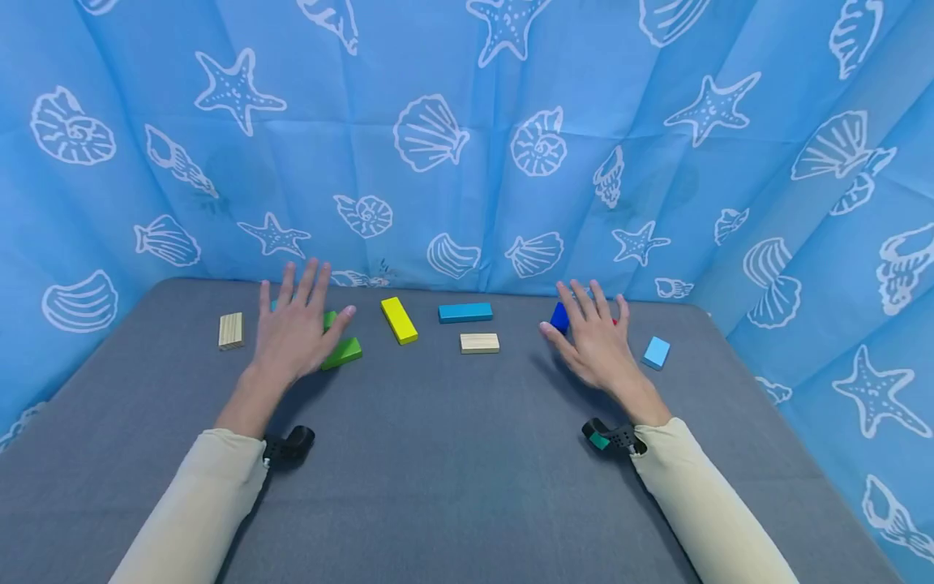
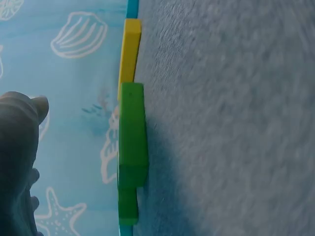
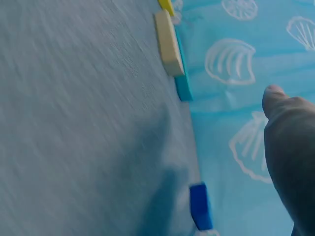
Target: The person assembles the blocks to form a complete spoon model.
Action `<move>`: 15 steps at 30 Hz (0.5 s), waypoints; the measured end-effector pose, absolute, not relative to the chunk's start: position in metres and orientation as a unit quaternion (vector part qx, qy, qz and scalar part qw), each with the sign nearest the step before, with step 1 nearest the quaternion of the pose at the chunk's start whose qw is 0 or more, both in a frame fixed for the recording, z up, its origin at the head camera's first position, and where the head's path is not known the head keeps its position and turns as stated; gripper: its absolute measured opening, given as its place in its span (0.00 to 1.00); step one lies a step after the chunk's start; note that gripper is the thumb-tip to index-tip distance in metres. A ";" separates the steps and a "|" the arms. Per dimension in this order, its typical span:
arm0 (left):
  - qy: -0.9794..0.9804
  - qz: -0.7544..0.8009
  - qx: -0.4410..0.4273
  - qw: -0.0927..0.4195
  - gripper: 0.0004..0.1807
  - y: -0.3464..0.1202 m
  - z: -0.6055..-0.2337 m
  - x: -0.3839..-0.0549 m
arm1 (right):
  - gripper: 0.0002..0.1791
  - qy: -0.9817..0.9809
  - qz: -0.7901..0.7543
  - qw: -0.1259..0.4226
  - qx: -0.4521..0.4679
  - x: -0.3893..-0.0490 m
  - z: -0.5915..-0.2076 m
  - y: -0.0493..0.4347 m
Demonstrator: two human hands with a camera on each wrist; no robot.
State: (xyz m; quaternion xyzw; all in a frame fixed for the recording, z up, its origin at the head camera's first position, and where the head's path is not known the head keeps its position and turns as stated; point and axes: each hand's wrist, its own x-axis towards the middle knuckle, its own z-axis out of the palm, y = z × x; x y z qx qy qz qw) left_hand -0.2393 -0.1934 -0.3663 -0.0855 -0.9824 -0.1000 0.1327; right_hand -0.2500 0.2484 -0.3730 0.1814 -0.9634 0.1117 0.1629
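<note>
My left hand (image 1: 292,332) hovers with fingers spread over the left group of blocks, holding nothing. Beneath its thumb side lie a green block (image 1: 343,354) and a second green block (image 1: 331,317), with a sliver of a teal block (image 1: 273,306) by the fingers. My right hand (image 1: 600,345), fingers extended and grasping nothing, is above a dark blue block (image 1: 559,318) and a mostly hidden red piece (image 1: 615,322). In the left wrist view the thumb (image 2: 40,108) stands apart from the green blocks. The right wrist view shows the other thumb (image 3: 275,101) clear of the dark blue block.
Between the hands lie a yellow block (image 1: 399,320), a blue block (image 1: 465,313) and a plain wooden block (image 1: 479,343). Another wooden block (image 1: 231,331) is far left, a light blue block (image 1: 657,353) right. A shell-patterned curtain (image 1: 452,203) borders the grey tabletop (image 1: 467,454).
</note>
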 end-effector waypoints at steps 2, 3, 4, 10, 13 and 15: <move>-0.982 -0.103 -0.091 0.128 0.45 -0.191 -0.368 -0.239 | 0.40 -0.958 0.122 0.169 0.199 -0.248 -0.377 0.241; -0.982 -0.104 -0.094 0.126 0.45 -0.190 -0.369 -0.239 | 0.39 -0.954 0.131 0.170 0.207 -0.247 -0.379 0.237; -0.982 -0.104 -0.096 0.124 0.45 -0.188 -0.369 -0.239 | 0.38 -0.951 0.142 0.171 0.215 -0.246 -0.381 0.233; -0.979 -0.119 -0.115 0.124 0.45 -0.181 -0.373 -0.240 | 0.35 -0.932 0.239 0.131 0.241 -0.240 -0.390 0.215; -0.976 -0.130 -0.125 0.125 0.46 -0.179 -0.375 -0.240 | 0.33 -0.918 0.295 0.098 0.248 -0.239 -0.393 0.210; -0.974 -0.138 -0.130 0.127 0.46 -0.178 -0.376 -0.241 | 0.32 -0.908 0.325 0.084 0.252 -0.240 -0.395 0.207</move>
